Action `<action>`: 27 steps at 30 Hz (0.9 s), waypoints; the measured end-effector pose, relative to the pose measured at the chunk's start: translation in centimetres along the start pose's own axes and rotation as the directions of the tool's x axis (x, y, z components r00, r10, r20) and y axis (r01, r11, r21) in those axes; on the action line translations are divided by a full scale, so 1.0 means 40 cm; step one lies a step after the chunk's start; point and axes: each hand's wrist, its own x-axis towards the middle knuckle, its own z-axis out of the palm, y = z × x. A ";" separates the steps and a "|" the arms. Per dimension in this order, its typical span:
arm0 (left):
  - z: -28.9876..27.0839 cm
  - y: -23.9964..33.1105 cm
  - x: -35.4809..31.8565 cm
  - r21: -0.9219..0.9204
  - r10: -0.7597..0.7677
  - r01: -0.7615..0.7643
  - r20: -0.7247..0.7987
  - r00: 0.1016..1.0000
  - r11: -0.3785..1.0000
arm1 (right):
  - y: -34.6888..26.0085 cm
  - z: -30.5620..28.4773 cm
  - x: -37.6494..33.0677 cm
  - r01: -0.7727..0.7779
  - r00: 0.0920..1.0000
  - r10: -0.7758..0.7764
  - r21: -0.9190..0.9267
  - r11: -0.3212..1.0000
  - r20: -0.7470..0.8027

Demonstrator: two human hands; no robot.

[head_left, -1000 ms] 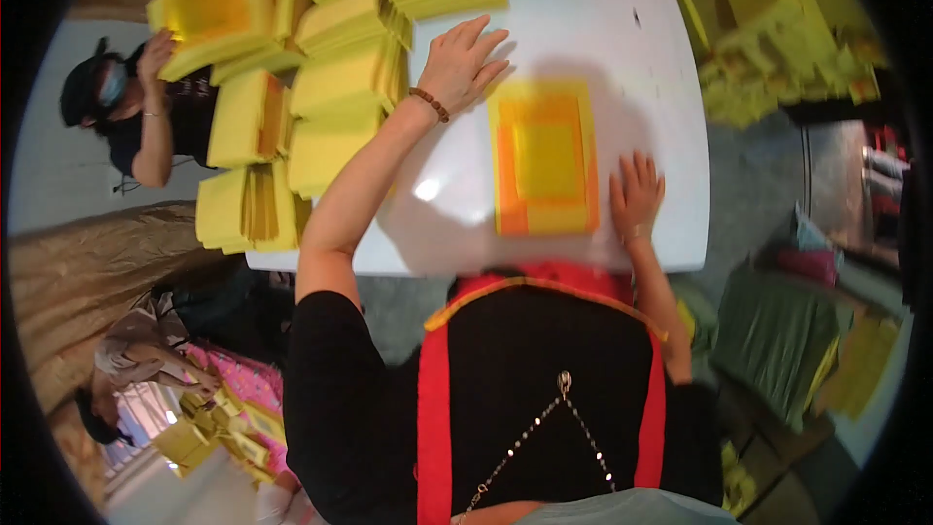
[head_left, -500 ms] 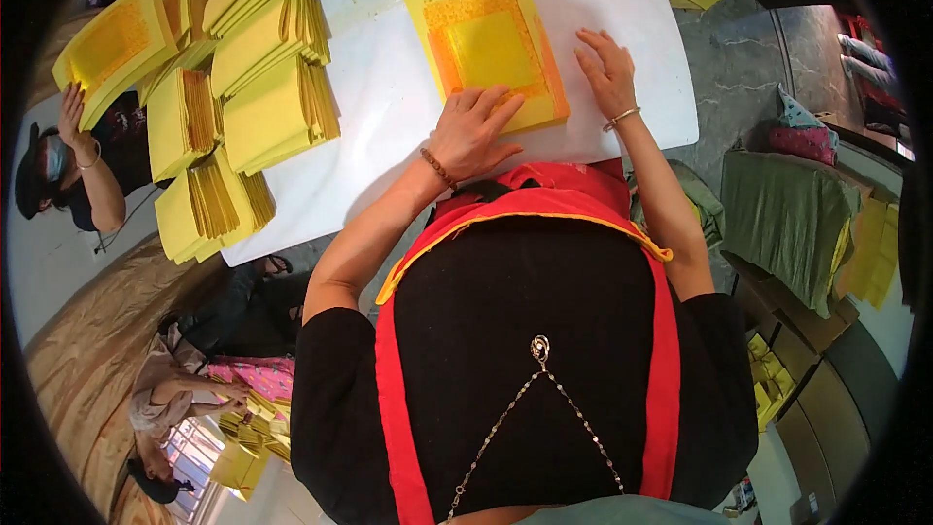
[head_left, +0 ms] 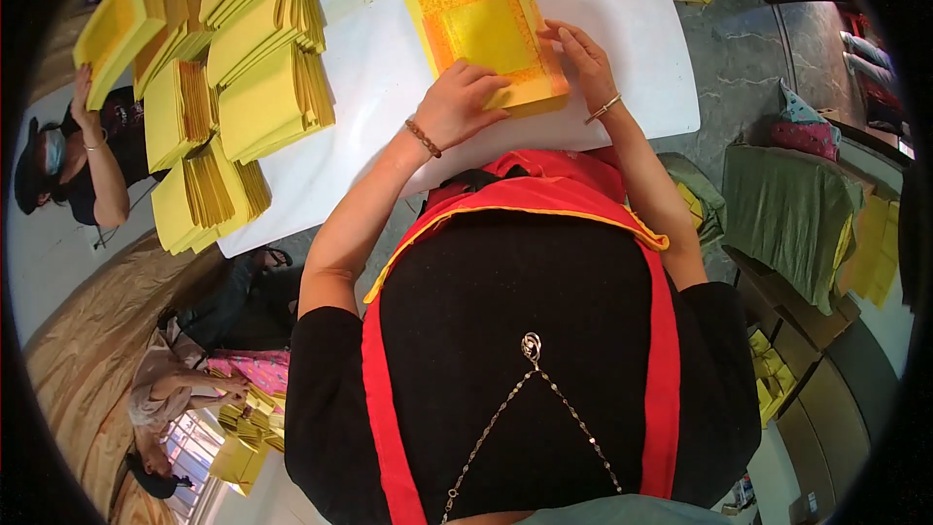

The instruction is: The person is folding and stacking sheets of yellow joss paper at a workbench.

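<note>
Green bag: to your right, below the table's edge, a crumpled green bag [head_left: 712, 192] gapes a little, with something yellow showing inside.
Brown boxes: brown boxes [head_left: 807, 316] stand farther right; yellow folded papers [head_left: 770, 379] lie next to them, but you cannot tell from here whether they sit inside one.
White table: the white table [head_left: 374, 58] bears folded yellow bundles [head_left: 270, 109] in rows along its left side.
Patterned stack: your patterned paper stack [head_left: 481, 27], yellow with a speckled orange border and a plain yellow centre, lies slightly turned on the table in front of you, well apart from the bundles.
Arms: both your forearms reach forward from beside the red apron [head_left: 544, 190], elbows bent and out, wrists angled inward.
Left hand: your left hand [head_left: 464, 97] is loosely half-open, thumb apart from curved fingers, resting over the stack's near left part.
Right hand: your right hand [head_left: 586, 60] is partly closed, fingertips at the stack's orange right edge; whether they pinch it, you cannot tell.
Co-worker: at far left, a co-worker's hand [head_left: 86, 97] props up a yellow paper block [head_left: 121, 29].
</note>
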 end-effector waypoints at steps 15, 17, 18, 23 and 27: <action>-0.017 -0.045 0.011 -0.561 -0.565 0.579 0.222 0.794 0.592 | 0.033 -0.026 -0.018 0.025 0.993 -0.013 -0.100 0.995 0.121; -0.013 -0.050 0.009 -0.601 -0.556 0.550 0.202 0.806 0.579 | 0.041 -0.026 -0.021 0.093 0.989 -0.065 -0.218 0.971 0.135; -0.011 -0.056 0.008 -0.638 -0.577 0.564 0.222 0.786 0.525 | 0.045 -0.025 -0.017 0.187 0.975 -0.135 -0.325 0.927 0.174; -0.009 -0.061 0.005 -0.686 -0.615 0.579 0.238 0.751 0.441 | 0.032 -0.020 -0.017 0.341 0.938 -0.235 -0.547 0.764 0.256; -0.019 -0.051 0.018 -0.660 -0.573 0.586 0.278 0.771 0.469 | 0.062 -0.035 -0.012 0.286 0.946 -0.193 -0.397 0.872 0.260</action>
